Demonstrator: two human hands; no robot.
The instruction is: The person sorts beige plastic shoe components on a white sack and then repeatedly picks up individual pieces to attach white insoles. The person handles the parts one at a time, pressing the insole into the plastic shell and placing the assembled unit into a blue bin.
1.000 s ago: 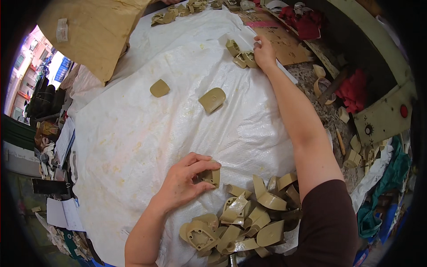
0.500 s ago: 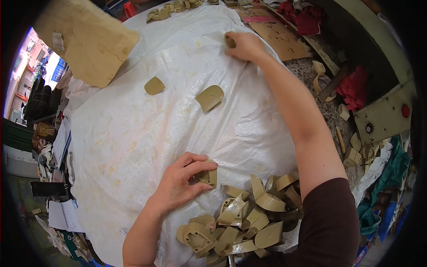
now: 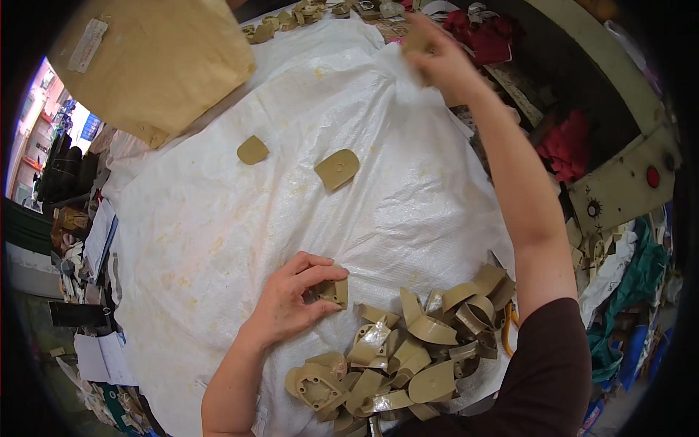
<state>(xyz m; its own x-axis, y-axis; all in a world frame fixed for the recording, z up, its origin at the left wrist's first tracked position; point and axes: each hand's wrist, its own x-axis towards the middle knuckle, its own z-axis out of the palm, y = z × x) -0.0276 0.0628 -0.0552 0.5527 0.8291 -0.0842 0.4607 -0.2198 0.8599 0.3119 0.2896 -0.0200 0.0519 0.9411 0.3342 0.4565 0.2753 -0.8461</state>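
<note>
Pinched between thumb and fingers of my left hand [image 3: 291, 295] is an olive-tan plastic shoe heel [image 3: 331, 293], small holes showing on its face, low over the white woven sheet [image 3: 196, 211]. At the far right edge of the sheet, my right hand [image 3: 448, 69] is smeared by motion, its fingers closed on another olive heel [image 3: 420, 42]. Two heels lie apart on the sheet: a smaller one [image 3: 253, 151] at left and a larger one [image 3: 338, 170] in the middle. Near my right elbow sits a heap of heels [image 3: 429, 382], some glossy, some hollow.
A brown paper sheet [image 3: 153, 65] covers the far left corner. More olive pieces [image 3: 284, 20] line the far edge. On the right stand a machine panel with a red button [image 3: 652, 176] and red cloth [image 3: 566, 149]; papers [image 3: 102, 357] lie at left.
My right hand has moved farther away and to the right, carrying the heel. My left hand keeps its hold almost unmoved. The view has shifted slightly.
</note>
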